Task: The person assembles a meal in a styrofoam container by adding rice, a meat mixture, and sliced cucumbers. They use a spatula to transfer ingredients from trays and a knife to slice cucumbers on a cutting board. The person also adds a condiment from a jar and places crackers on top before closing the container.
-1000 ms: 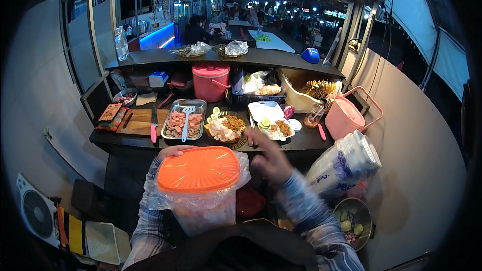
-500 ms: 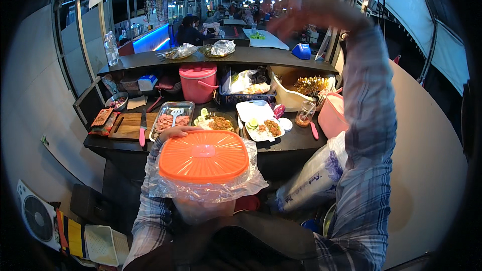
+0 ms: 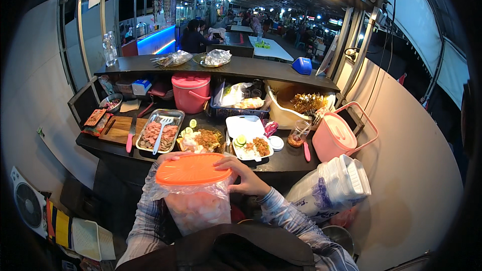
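Your right hand (image 3: 245, 176) holds the right edge of the orange lid (image 3: 191, 169) in its grip; your left hand (image 3: 172, 157) touches its far edge, that grip too hidden to tell. The lid covers the clear tub (image 3: 198, 212), near the counter (image 3: 285, 161).

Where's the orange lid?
The orange lid is in the head view, left of centre, atop the clear container, between the left hand and right hand.
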A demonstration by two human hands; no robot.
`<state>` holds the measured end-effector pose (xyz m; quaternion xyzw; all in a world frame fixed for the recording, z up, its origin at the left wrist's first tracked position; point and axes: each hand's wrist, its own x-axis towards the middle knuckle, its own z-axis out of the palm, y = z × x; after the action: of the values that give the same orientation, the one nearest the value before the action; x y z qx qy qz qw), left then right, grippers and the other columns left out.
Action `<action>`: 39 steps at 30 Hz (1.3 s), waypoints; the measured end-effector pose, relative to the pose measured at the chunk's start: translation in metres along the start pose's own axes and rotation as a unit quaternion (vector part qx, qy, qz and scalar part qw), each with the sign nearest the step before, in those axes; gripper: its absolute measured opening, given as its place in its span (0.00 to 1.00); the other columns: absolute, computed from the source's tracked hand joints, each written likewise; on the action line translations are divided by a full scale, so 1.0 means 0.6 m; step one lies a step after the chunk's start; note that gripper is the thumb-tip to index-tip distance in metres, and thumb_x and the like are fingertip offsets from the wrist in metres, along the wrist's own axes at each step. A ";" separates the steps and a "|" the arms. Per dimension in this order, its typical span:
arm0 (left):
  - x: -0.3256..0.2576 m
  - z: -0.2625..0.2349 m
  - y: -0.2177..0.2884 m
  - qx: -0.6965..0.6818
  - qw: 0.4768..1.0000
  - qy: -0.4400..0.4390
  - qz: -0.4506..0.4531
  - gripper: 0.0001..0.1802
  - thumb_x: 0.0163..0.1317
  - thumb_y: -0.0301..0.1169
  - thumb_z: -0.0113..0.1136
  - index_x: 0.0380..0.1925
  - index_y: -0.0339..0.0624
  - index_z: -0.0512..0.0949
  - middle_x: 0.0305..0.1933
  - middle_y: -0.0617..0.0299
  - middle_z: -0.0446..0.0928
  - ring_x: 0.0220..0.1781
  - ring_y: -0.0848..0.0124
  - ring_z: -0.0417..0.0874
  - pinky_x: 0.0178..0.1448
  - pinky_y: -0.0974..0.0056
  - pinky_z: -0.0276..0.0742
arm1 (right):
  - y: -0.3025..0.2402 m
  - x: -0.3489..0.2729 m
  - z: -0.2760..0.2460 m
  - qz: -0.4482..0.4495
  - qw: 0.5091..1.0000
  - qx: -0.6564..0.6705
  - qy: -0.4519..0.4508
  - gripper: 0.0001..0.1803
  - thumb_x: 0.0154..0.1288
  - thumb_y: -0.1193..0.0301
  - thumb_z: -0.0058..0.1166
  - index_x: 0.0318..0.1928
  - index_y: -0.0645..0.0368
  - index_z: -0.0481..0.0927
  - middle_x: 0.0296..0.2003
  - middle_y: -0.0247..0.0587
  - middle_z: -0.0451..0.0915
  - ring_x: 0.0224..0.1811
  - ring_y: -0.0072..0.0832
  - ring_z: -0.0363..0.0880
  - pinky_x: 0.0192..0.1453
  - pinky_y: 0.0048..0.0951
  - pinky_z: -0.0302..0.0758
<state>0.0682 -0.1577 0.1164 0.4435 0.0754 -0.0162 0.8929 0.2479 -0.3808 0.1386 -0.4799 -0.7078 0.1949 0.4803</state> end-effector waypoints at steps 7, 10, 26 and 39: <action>0.014 -0.038 -0.025 -0.019 1.000 -0.004 -0.003 0.36 0.52 0.35 0.53 0.61 0.31 0.57 0.62 0.46 0.62 0.62 0.58 0.66 0.66 0.57 0.59 | 0.038 -0.006 0.011 0.018 0.999 0.008 0.048 0.23 0.54 0.60 0.57 0.48 0.60 0.73 0.49 0.42 0.71 0.54 0.34 0.67 0.57 0.33 0.63; 0.018 -0.117 -0.024 -0.009 0.999 -0.038 -0.005 0.34 0.53 0.36 0.53 0.60 0.33 0.61 0.63 0.47 0.61 0.64 0.59 0.63 0.68 0.58 0.54 | 0.055 0.013 0.026 -0.001 0.997 -0.002 0.073 0.18 0.53 0.68 0.55 0.45 0.61 0.73 0.48 0.42 0.71 0.53 0.34 0.68 0.58 0.33 0.63; -0.039 -0.064 -0.093 0.204 0.893 0.158 0.368 0.34 0.69 0.46 0.23 0.34 0.30 0.78 0.43 0.48 0.76 0.59 0.53 0.65 0.69 0.52 0.47 | 0.065 0.009 0.064 0.037 0.990 0.035 0.128 0.20 0.44 0.74 0.47 0.42 0.63 0.72 0.42 0.43 0.71 0.49 0.37 0.68 0.57 0.33 0.63; -0.045 -0.146 -0.021 0.041 0.995 -0.017 0.086 0.41 0.47 0.33 0.54 0.63 0.34 0.53 0.65 0.45 0.56 0.66 0.55 0.60 0.68 0.55 0.56 | 0.008 0.030 0.084 -0.012 0.989 -0.076 0.126 0.19 0.47 0.71 0.49 0.43 0.63 0.73 0.44 0.45 0.74 0.50 0.37 0.69 0.58 0.35 0.61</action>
<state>0.0299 -0.0968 0.0586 0.4841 0.0207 0.0499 0.8734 0.2053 -0.3540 0.1207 -0.5270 -0.6602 0.0727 0.5302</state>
